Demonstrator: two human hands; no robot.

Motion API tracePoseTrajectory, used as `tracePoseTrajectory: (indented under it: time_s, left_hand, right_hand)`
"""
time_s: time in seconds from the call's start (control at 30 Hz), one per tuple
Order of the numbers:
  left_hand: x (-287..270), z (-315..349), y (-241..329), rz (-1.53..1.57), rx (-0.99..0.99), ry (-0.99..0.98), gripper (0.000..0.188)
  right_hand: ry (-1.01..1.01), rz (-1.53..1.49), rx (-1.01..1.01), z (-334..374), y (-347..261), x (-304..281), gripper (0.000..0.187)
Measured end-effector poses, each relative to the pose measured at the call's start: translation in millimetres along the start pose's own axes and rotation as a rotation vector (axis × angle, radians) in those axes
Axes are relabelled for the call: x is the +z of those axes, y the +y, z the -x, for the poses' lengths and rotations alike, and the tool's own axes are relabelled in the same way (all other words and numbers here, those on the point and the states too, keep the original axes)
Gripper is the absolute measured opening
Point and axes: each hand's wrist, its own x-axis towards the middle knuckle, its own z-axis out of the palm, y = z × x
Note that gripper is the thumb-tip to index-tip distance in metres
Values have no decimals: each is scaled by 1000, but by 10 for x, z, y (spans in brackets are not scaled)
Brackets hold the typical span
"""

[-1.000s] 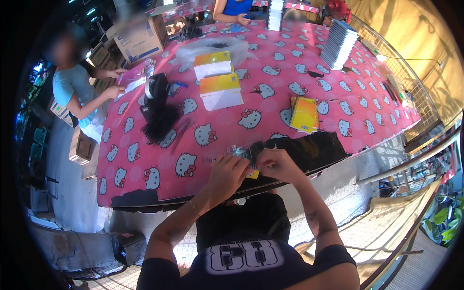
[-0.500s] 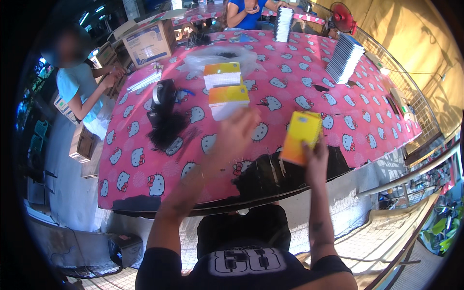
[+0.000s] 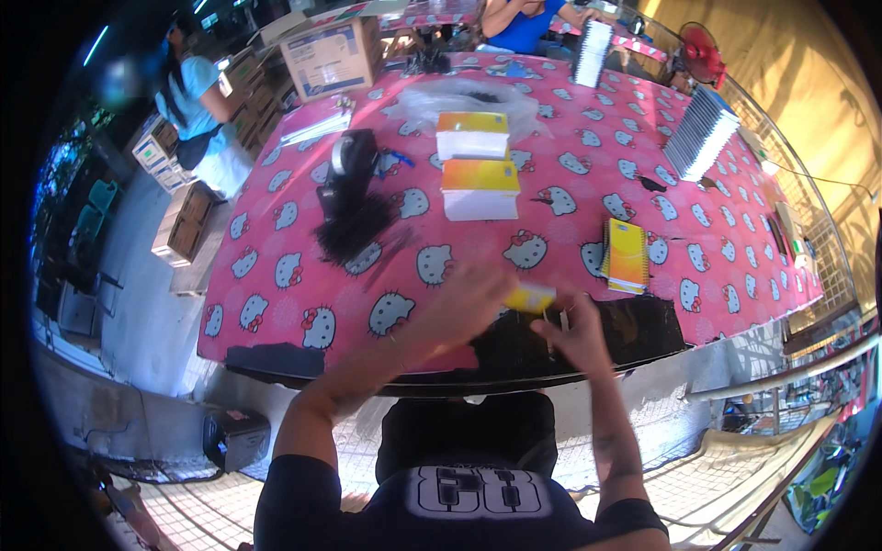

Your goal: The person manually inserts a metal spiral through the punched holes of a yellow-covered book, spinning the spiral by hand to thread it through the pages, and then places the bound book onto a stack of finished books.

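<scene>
A small yellow notebook [image 3: 531, 297] is held between my two hands, tilted above the dark torn patch at the table's near edge. My left hand [image 3: 473, 298], blurred by motion, grips its left end. My right hand [image 3: 577, 332] has its fingers and thumb at the right end. To the right lie yellow-orange spiral notebooks [image 3: 627, 257], seemingly in a small pile. Beyond my left hand sits a stack of white page blocks with a yellow-orange cover on top [image 3: 480, 191]. A similar stack [image 3: 472, 136] stands just behind it.
A pink cat-print cloth covers the table [image 3: 423, 308]. Left of the stacks are a black object [image 3: 349, 165] and a tangled black bristly pile [image 3: 356, 230]. Tall notebook stacks [image 3: 702, 133] stand right. A cardboard box [image 3: 331, 60], a red fan [image 3: 701, 53] and two people are farther off.
The notebook from my right hand now lies at the right. My left hand has come back from the stacks, and a yellow notebook is between my hands. The view has shifted.
</scene>
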Motion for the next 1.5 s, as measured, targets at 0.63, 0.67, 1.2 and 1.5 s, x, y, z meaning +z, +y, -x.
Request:
tracePoseTrajectory:
  time_s: [0.63,0.67,1.2,1.5]
  left_hand:
    - [-323,592,-528,-73,-640,281,26]
    - [-358,638,-346,43,-638,247,26]
    - [-306,701,-64,370,-572,170,23]
    - [-515,646,-170,356,-276,56,24]
  right_hand:
    - [-33,-285,125,153,203,494,31]
    - [-39,-268,118,145,240,485,31]
    - [-103,-247,149,151,224,438,27]
    - [-211,-133,142,201,2,391,28]
